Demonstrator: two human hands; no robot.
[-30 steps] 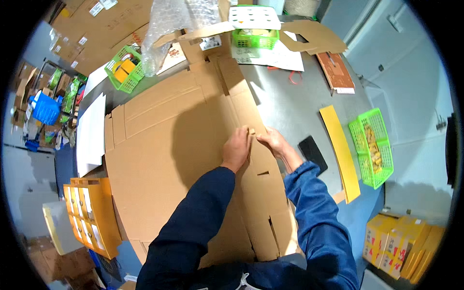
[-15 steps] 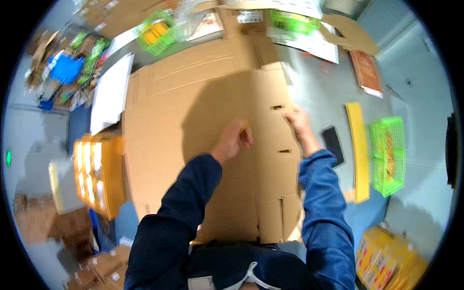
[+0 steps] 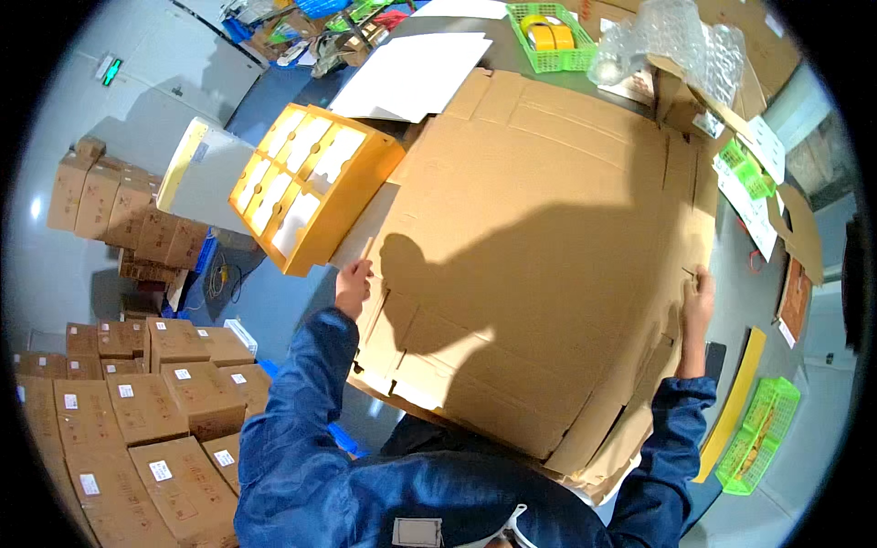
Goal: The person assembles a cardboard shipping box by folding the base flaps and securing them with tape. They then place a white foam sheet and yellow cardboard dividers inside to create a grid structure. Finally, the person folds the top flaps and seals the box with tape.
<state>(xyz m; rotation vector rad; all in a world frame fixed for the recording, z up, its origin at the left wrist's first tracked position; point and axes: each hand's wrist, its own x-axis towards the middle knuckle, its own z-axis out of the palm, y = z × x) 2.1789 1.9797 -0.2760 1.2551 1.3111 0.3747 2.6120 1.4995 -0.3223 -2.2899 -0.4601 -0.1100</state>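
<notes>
A large flattened cardboard box [image 3: 548, 210] spreads across the workbench in front of me, creased, with slots and flaps along its edges. My left hand [image 3: 353, 288] is closed at its left edge, fingers curled around the border. A small narrow tan strip sticks up by those fingers; I cannot tell if it is part of the cardboard. At the right edge, my right hand [image 3: 698, 297] grips the cardboard, with the fingertips partly hidden. Shadows of my head and arms fall over the sheet.
Left of the cardboard stands a yellow drawer cabinet [image 3: 315, 187], with white sheets [image 3: 416, 73] behind it. Green baskets [image 3: 760, 438] and a yellow strip [image 3: 734, 402] lie at the right, near a dark phone [image 3: 714, 359]. Bubble wrap [image 3: 671, 50] sits at the back. Stacked cartons [image 3: 151, 406] fill the lower left.
The view has swung left. My left hand has gone from over the middle of the cardboard to its left edge; my right hand remains at the right edge.
</notes>
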